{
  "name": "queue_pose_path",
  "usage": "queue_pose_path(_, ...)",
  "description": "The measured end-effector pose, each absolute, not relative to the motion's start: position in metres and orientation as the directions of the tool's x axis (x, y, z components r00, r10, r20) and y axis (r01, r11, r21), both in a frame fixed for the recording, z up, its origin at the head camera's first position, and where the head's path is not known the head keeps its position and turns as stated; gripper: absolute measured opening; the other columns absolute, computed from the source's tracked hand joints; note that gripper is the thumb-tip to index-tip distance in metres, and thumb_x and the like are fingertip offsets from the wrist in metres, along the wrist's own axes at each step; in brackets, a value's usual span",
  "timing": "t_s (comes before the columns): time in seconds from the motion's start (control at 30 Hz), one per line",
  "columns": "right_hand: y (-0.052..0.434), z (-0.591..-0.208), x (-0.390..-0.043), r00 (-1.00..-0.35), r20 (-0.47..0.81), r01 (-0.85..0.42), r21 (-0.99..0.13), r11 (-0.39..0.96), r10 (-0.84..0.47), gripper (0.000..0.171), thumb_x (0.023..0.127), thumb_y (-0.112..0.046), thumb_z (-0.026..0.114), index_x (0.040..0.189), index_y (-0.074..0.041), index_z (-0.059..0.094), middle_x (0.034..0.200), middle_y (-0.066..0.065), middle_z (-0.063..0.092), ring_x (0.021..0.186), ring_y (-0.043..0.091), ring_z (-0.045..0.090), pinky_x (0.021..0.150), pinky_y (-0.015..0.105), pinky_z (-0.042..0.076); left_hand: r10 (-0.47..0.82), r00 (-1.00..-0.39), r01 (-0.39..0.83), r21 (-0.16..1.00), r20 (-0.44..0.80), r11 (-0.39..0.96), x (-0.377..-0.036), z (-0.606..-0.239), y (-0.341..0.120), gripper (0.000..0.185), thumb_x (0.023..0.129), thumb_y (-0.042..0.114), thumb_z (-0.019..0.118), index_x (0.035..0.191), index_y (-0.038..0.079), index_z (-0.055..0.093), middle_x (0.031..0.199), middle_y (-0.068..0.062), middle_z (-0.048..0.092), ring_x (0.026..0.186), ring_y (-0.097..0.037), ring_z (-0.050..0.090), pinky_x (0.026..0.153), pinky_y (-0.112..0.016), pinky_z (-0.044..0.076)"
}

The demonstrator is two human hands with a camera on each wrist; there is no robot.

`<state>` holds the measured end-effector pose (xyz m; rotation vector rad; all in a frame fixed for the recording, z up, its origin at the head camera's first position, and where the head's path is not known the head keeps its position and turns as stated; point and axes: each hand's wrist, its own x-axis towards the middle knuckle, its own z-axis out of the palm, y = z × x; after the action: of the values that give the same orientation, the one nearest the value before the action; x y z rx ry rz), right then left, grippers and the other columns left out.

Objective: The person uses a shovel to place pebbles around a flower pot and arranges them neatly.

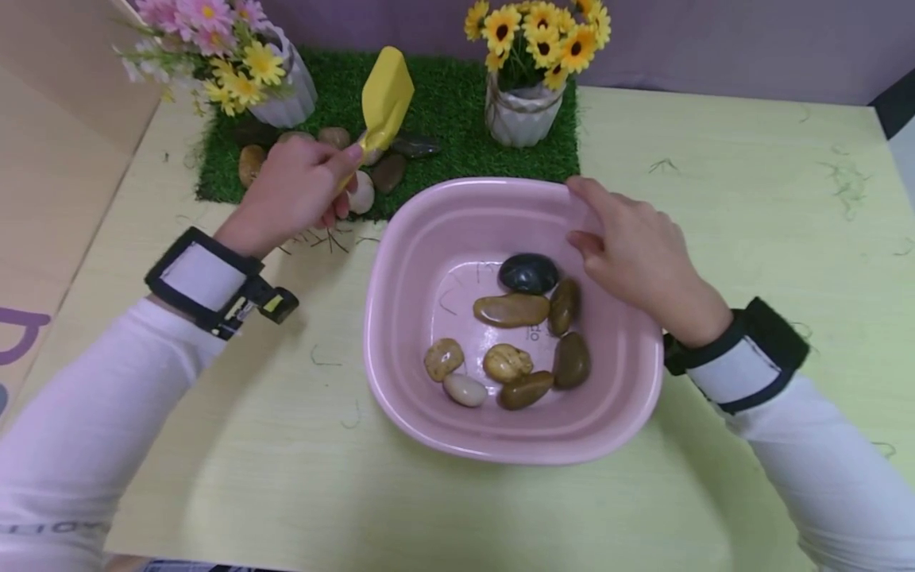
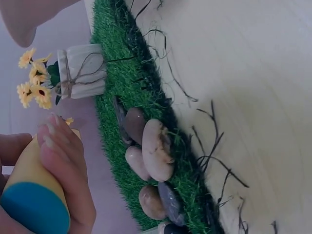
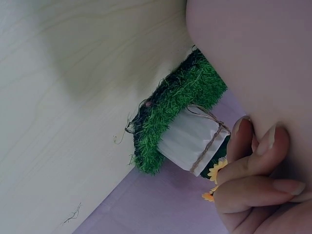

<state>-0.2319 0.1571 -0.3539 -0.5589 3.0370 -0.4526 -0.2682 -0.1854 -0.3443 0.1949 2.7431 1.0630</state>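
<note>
Pale green desk: left hand grips a yellow plastic scoop blade-up over grass-mat pebbles, right hand clasps the pink plastic basin rim.

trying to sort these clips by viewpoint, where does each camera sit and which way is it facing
Head: worn on the head, looking forward and down at the pale wooden table; both white sleeves, left hand gripping the yellow plastic trowel, right hand on the pink plastic basin rim.
Left wrist: at the left hand, facing along the green artificial grass mat with its smooth pebbles; fingers round the trowel handle show.
Right wrist: at the right hand, facing past the basin wall; fingertips show.
Shared: both wrist views catch the white sunflower pot.
</note>
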Motion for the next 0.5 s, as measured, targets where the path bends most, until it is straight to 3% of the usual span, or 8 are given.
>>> queue_pose_path(0.3, 0.158, -0.354, -0.232, -0.938, 0.016, -0.336, -0.286, 0.898, -0.346, 0.053, 0.092, -0.016, 0.058, 0.141, -0.011, 0.04, 0.107, 0.023, 0.063, 0.068, 0.035, 0.06, 0.046, 0.04, 0.044, 0.206, -0.976, 0.095, 0.696, -0.078, 0.711, -0.269, -0.338, -0.182, 0.058, 0.097, 0.053, 0.036, 0.085, 0.003, 0.062, 0.066, -0.013, 0.057, 0.05, -0.025, 0.055, 0.047, -0.031, 0.047)
queue_pose_path(0.5, 0.158, -0.355, -0.232, -0.937, 0.03, -0.341, -0.286, 0.895, -0.348, 0.053, 0.091, -0.016, 0.058, 0.141, -0.011, 0.04, 0.105, 0.022, 0.063, 0.067, 0.034, 0.059, 0.045, 0.039, 0.044, 0.189, -0.972, 0.064, 0.617, -0.139, 0.784, -0.268, -0.324, -0.183, 0.055, 0.096, 0.055, 0.035, 0.087, 0.01, 0.065, 0.064, -0.01, 0.055, 0.049, -0.023, 0.049, 0.047, -0.033, 0.037)
